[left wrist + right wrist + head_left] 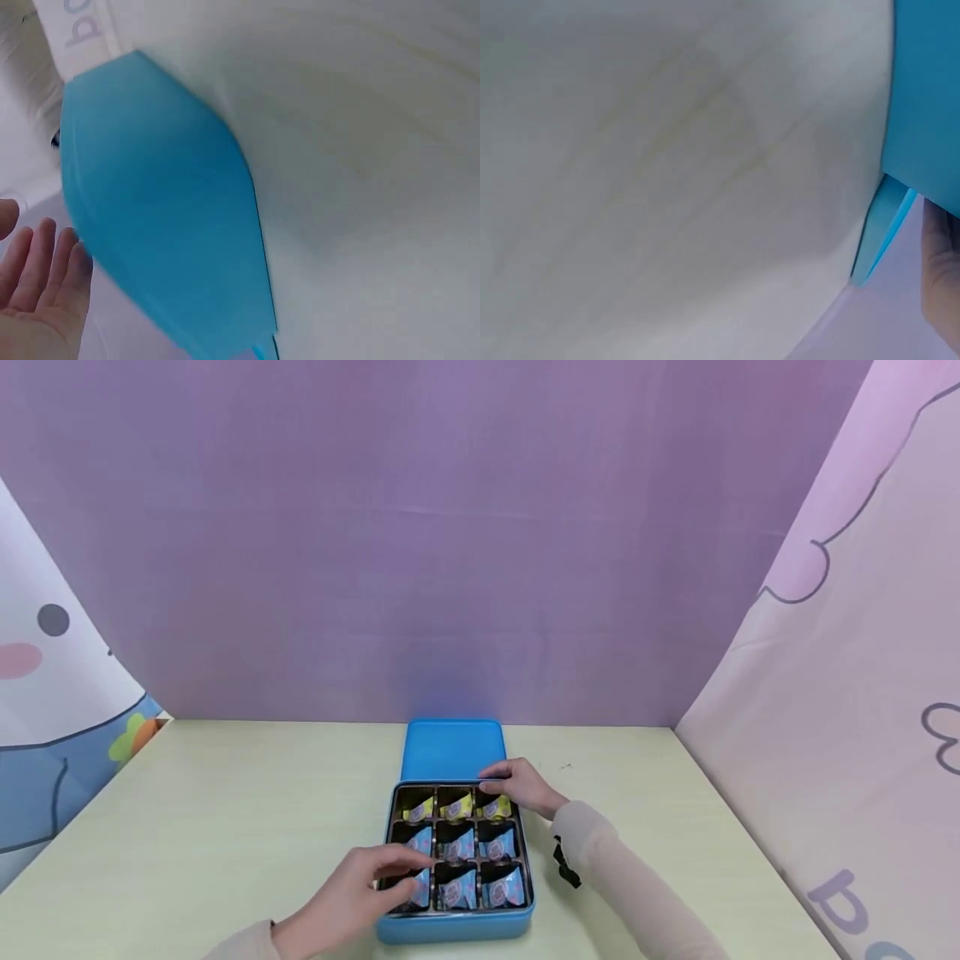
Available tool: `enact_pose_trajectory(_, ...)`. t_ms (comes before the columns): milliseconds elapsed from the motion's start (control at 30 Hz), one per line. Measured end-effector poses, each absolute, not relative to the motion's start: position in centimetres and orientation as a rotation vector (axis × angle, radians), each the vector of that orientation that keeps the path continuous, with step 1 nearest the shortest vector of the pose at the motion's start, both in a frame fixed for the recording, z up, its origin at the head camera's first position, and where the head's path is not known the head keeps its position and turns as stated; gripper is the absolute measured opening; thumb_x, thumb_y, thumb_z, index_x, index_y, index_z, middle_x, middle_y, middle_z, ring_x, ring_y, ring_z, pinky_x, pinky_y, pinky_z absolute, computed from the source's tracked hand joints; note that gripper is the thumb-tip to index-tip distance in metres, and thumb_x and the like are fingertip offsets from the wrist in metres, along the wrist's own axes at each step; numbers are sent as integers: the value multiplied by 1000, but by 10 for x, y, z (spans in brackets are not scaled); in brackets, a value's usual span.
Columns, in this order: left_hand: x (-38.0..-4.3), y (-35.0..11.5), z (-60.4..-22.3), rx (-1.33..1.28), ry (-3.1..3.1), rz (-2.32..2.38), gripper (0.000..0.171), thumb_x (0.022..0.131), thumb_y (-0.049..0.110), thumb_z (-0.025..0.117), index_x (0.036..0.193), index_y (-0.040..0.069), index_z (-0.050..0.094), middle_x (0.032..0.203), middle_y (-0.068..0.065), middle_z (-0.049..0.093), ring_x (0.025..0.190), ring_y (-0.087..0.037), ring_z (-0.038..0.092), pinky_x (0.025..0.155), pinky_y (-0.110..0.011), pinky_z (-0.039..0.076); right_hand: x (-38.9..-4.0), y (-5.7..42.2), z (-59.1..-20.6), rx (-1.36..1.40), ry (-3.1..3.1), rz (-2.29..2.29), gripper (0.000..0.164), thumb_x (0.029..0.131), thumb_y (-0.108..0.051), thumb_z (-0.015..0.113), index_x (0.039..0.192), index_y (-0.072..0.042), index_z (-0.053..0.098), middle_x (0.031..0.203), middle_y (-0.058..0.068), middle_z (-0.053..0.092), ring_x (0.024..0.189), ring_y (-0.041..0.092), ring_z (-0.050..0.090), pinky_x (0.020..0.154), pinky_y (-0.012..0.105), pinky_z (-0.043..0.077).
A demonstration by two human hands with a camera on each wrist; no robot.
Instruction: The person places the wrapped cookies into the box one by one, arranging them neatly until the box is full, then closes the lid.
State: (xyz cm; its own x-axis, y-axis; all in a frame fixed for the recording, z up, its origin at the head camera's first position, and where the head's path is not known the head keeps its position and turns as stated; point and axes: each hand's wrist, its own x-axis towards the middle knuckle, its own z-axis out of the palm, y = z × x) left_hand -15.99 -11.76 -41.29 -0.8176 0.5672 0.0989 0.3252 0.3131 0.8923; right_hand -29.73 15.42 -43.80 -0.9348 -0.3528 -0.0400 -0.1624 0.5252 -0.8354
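A blue box (pixel 455 930) stands on the table near its front, its dark divided tray holding several wrapped sweets. Yellow wrapped sweets (pixel 456 807) fill the back row; blue wrapped sweets (pixel 457 891) lie in the two rows nearer me. My left hand (pixel 352 893) is over the front left compartment, thumb and fingers apart, partly covering a blue sweet (pixel 422 887). Its fingers also show beside the box in the left wrist view. At the back right corner of the box, my right hand (pixel 525 787) rests with its fingers extended over the rim.
Behind the box lies a flat blue lid (pixel 454 749) on the pale table (pixel 262 810). A purple backdrop (pixel 420 543) rises at the table's back edge, with printed cloth panels (pixel 862 677) at both sides. Small dark marks show on the table right of the lid.
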Motion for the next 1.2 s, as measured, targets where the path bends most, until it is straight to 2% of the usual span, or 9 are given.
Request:
enact_pose_trajectory(200,-168,-127,-402,728,2563,1593,29,91,22,58,115,8,61,111,-10,65,101,-23,62,86,-25,51,-294,164,-431,-401,2534,-1525,35,93,-24,55,121,-5,60,117,7,61,108,23,57,92,40,48)
enact_pose_trajectory(333,-191,-130,-397,585,2707,1677,28,90,19,58,118,12,59,110,-5,66,100,-20,63,86,-22,51,-299,169,-424,-288,2540,-1640,34,92,-22,55,120,-3,60,118,9,61,111,25,56,98,45,43)
enact_pose_trajectory(467,-226,-132,-398,551,2868,1561,32,93,21,55,123,11,57,114,-5,65,103,-20,62,88,-33,51,-310,172,-419,-179,2569,-1669,32,93,-16,54,122,-3,58,121,13,59,114,27,55,99,45,43)
enact_pose_trajectory(600,-267,-130,-399,546,2911,1389,38,94,25,52,128,7,53,121,-11,60,109,-28,58,90,-42,49,-320,177,-416,-48,2544,-1690,37,93,-6,51,129,1,50,128,19,54,119,32,50,101,45,41)
enact_pose_trajectory(767,-312,-124,-404,357,2741,1381,42,96,23,47,130,-1,49,127,-20,53,117,-35,51,94,-46,46,-332,187,-421,65,2430,-1742,42,93,0,46,133,9,40,133,26,45,124,38,44,104,47,36)
enact_pose_trajectory(933,-333,-118,-416,162,2560,1420,45,95,18,44,130,-11,43,130,-28,47,118,-41,47,97,-46,44,-336,191,-432,122,2307,-1760,43,93,0,46,133,13,37,134,29,42,125,39,42,106,48,33)
enact_pose_trajectory(1033,-335,-116,-422,86,2496,1466,43,94,13,45,126,-14,45,125,-30,50,112,-39,53,94,-44,47,-336,190,-437,156,2255,-1764,44,93,-1,46,134,12,36,134,28,42,125,39,41,106,48,34)
enact_pose_trajectory(1133,-338,-113,-427,25,2472,1503,33,90,10,45,112,-14,54,108,-27,58,91,-30,61,84,-38,52,-337,187,-440,216,2189,-1832,43,94,1,43,135,12,34,134,28,42,125,37,42,104,46,37)
enact_pose_trajectory(1200,-341,-110,-432,-12,2450,1555,29,87,7,45,105,-13,57,99,-22,60,80,-23,59,77,-35,54,-338,186,-439,276,2117,-1899,43,94,2,43,135,11,34,134,27,43,124,34,45,103,44,39)
